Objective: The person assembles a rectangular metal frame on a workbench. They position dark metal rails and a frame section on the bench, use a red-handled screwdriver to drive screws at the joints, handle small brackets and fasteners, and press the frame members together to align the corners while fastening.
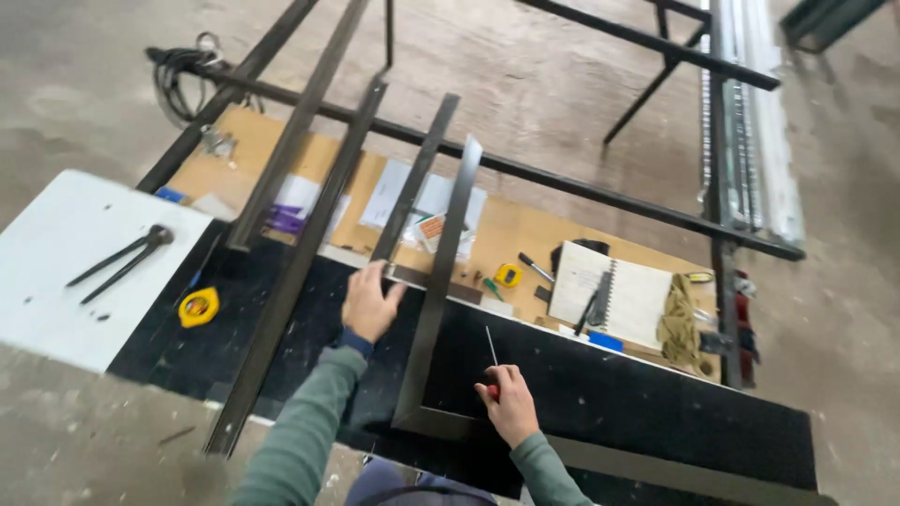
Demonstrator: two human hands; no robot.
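Observation:
My left hand rests on a short flat metal bar that lies across two long dark steel profiles on the workbench. One profile runs from the back down to a corner joint near me. My right hand grips a screwdriver with a red handle, its thin shaft pointing away from me, just right of that profile. Both sleeves are grey-green.
A black mat covers the near bench. A yellow tape measure and pincers lie at the left, the pincers on a white board. An open spiral notebook, a marker, a smaller yellow tape and a rag sit at the right. Steel frame bars cross behind.

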